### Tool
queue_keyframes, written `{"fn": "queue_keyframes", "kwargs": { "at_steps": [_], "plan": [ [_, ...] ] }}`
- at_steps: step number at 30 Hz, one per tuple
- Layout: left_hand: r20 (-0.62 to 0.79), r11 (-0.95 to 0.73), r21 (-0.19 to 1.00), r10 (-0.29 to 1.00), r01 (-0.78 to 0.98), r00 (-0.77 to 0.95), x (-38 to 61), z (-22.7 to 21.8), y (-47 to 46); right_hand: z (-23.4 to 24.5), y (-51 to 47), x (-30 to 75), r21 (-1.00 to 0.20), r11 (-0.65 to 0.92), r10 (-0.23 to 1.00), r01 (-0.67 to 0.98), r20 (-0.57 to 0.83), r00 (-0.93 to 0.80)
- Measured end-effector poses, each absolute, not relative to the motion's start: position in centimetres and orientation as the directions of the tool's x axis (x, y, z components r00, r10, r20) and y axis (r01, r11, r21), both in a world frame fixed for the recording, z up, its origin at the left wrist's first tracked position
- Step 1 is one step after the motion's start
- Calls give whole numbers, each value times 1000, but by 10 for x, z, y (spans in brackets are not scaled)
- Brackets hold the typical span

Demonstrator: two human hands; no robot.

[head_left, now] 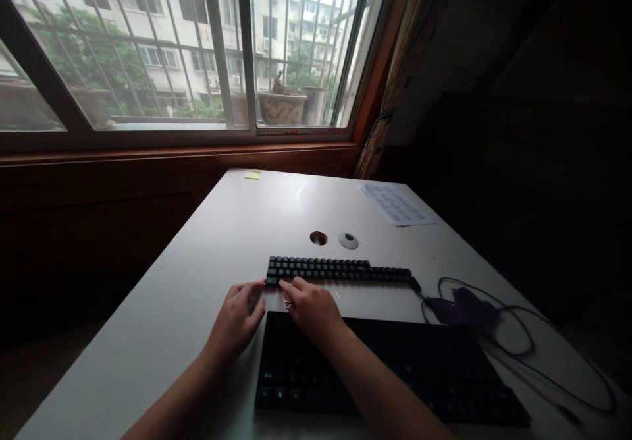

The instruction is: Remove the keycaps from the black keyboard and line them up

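Several rows of small black keycaps (pixel 320 269) lie lined up on the white table. My left hand (pixel 237 315) is at the left end of the lowest row, its index fingertip against the side of a wider keycap (pixel 271 282) and its thumb apart. From the right, my right hand (pixel 313 308), with a ring on one finger, has its curled fingertips at a keycap beside that one; its thumb side is partly hidden. Below both hands lies a large black keyboard (pixel 415 361), partly covered by my right forearm, with keycaps visible at its lower left.
A dark purple cloth-like item (pixel 464 311) and a looped black cable (pixel 530 341) lie at the right. Farther back are a round hole (pixel 318 238), a grey ring-shaped cover (pixel 349 240), printed sheets (pixel 397 204) and a yellow sticky note (pixel 252 174). A barred window (pixel 251 51) stands behind.
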State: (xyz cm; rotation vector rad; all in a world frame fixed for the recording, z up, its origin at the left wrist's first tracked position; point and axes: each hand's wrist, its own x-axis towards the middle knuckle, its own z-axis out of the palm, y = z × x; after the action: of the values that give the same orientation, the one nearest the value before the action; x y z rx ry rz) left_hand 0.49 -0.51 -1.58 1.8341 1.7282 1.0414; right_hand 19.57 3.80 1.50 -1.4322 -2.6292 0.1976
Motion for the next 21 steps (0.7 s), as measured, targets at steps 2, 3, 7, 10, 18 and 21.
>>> {"fn": "queue_keyframes", "kwargs": {
  "at_steps": [2, 3, 7, 10, 18, 21],
  "plan": [
    [235, -146, 730, 971, 668, -44, 5, -16, -5, 15, 38, 196, -185, 539, 841, 822, 62, -538],
    [235, -148, 727, 971, 671, -41, 5, -15, -5, 15, 38, 196, -187, 541, 839, 820, 65, -540],
    [230, -146, 719, 973, 680, -34, 5, -13, -5, 13, 39, 197, -192, 541, 839, 819, 70, -539],
    [229, -143, 720, 973, 679, -38, 5, -12, -6, 13, 39, 197, -201, 538, 841, 818, 73, -536],
    [267, -201, 660, 963, 724, 24, 3, -16, -4, 12, 38, 197, -185, 551, 834, 814, 92, -544],
    [318, -265, 577, 944, 773, 86, 3, -17, -4, 12, 38, 198, -181, 557, 830, 810, 100, -548]
  ]
}}
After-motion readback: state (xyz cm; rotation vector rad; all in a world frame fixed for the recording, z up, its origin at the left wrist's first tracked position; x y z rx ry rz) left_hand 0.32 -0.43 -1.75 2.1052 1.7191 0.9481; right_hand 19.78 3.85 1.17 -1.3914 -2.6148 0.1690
